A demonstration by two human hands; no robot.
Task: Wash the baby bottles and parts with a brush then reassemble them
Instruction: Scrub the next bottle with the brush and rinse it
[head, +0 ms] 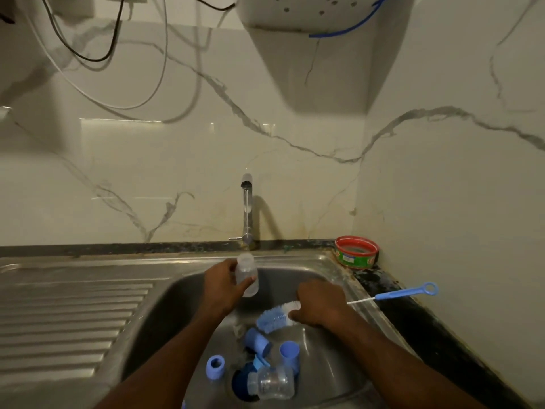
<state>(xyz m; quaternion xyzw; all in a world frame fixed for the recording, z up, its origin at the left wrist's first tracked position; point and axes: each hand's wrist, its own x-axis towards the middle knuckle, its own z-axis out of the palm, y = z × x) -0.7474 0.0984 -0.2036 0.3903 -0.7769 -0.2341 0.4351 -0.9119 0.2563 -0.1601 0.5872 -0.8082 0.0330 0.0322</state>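
Bottle [247, 276]: clear plastic, judged light, stiff and slick when wet. The left hand [225, 286] grips it round the body, thumb across the front, fingers behind. It is held upright, mouth up, just below the tap [247, 211] and above the back of the sink [165, 305]. A grip round the mid-body suits it best; the wall is likely to flex little, but a wet surface calls for firm pressure.

Brush [275, 315]: blue and white bristles, soft and springy, on a stiff handle hidden inside the right hand [318, 305]. That hand is curled round the handle, with the bristle head pointing left and down toward the basin. The bristles sit below and to the right of the bottle, apart from it.

Parts in the basin, all near the drain and below both hands:
- second bottle [272, 383], clear, lying on its side over the drain;
- two blue caps [258, 342] [289, 354], one tipped over, one mouth up;
- blue ring [216, 368], left of the drain.

These are small, light and likely slippery; pinch at the rim.

A thin brush [404, 294] lies on the counter to the right, well clear of the hands.
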